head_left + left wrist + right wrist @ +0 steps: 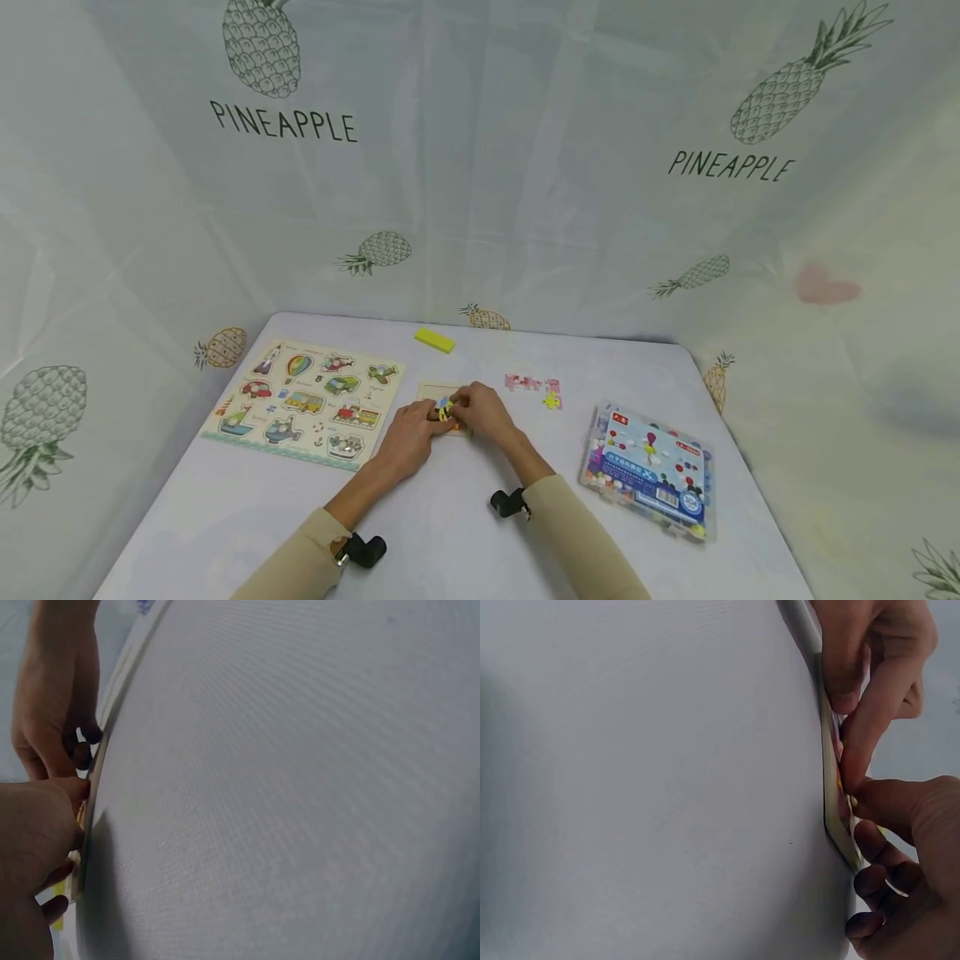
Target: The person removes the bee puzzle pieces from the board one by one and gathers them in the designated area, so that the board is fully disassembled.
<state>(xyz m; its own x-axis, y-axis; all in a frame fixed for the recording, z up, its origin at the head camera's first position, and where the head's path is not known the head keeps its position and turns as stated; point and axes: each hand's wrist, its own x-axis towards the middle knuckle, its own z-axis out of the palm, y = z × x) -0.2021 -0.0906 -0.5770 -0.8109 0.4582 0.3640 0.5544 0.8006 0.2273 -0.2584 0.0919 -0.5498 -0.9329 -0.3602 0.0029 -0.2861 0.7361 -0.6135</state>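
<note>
A small wooden jigsaw board (429, 389) lies flat on the table, its thin pale edge (829, 772) visible in the right wrist view. On it, partly covered by fingers, is a yellow, black and blue patch of jigsaw pieces (444, 408). My left hand (408, 435) rests at the board's left and near side, its extended fingers touching the pieces. From the far right, my right hand (486, 412) reaches in and pinches a small jigsaw piece at the board's surface. The fingertips hide most of that piece. Loose pink jigsaw pieces (522, 382) and a yellow one (552, 401) lie to the right.
At left lies a large vehicle picture puzzle board (315, 404). A yellow-green block (434, 340) sits near the back edge. At right is a clear plastic box (648, 471) of colourful beads with a blue label. A pineapple-print curtain (510, 183) hangs behind the white table (450, 517).
</note>
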